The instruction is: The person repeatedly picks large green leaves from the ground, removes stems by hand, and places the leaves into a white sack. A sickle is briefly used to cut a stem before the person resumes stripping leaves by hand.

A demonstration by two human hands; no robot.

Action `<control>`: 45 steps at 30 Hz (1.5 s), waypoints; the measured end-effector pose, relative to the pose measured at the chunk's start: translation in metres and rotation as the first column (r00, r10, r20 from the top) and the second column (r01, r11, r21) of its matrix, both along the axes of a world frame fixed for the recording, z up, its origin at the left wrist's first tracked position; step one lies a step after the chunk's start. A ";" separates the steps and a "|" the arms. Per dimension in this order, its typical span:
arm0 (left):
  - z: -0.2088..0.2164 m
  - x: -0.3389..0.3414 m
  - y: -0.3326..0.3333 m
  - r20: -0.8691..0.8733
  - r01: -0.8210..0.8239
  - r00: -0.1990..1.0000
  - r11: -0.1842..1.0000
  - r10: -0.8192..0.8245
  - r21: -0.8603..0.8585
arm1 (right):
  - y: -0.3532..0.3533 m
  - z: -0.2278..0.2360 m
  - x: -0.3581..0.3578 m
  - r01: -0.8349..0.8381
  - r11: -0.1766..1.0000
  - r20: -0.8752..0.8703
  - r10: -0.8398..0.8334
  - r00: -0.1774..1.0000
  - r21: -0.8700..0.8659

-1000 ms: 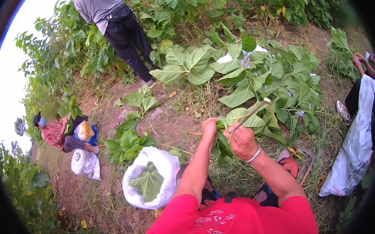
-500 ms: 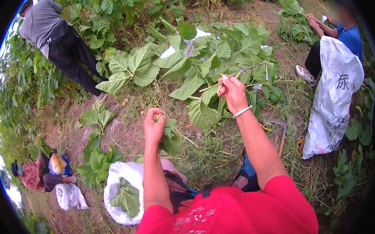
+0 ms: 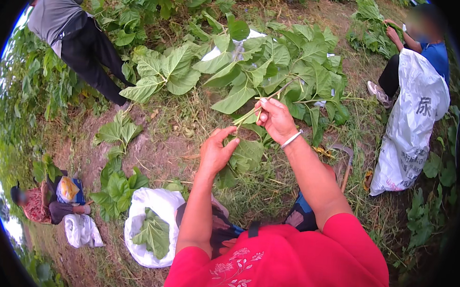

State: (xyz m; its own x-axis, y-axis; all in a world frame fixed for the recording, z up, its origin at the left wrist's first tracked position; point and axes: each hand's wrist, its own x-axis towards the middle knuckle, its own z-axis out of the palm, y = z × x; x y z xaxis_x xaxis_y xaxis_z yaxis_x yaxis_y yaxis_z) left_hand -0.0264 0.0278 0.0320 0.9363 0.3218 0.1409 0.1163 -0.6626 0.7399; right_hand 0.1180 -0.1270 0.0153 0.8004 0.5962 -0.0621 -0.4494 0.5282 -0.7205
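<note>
My right hand point(image 3: 278, 121), with a white bracelet at its wrist, pinches a leafy branch point(image 3: 285, 86) among the heap. Pale bare stalks point(image 3: 246, 116) stick out from its fingers toward my left hand. My left hand point(image 3: 217, 150) is closed near those stalk ends, its thumb and forefinger close together. Broad green leaves point(image 3: 247, 155) hang just beyond it, and their stalks seem to run into its fingers. Ahead lies a heap of cut leafy branches point(image 3: 275, 55) over something white. By my left arm stands an opened white sack point(image 3: 133, 231) with a large leaf point(image 3: 155, 234) inside.
A sickle point(image 3: 348, 166) lies in the grass to my right. Beyond it, a person in blue point(image 3: 435, 57) sits behind a white printed sack point(image 3: 410, 125). Another person point(image 3: 66, 21) bends at the far left; a third point(image 3: 37, 202) sits lower left. Loose leaves point(image 3: 117, 192) lie near my sack.
My left hand has moved right and up toward my right hand, bringing its leaves along. My right hand has shifted slightly left and down, still on the branch.
</note>
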 end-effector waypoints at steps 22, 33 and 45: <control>-0.037 0.015 0.005 0.084 -0.237 0.968 0.971 0.238 -0.011 | 0.007 -0.001 -0.033 0.150 0.969 0.366 -0.070 0.928 -0.195; -0.052 0.026 0.017 0.067 -0.071 0.961 0.476 0.268 -0.877 | 0.006 0.004 -0.038 0.277 0.930 0.515 -0.120 0.849 -0.241; 0.021 -0.037 -0.012 0.300 0.391 0.919 0.490 -0.257 -0.779 | -0.003 -0.016 -0.003 0.024 0.994 -0.224 -0.048 0.973 -0.110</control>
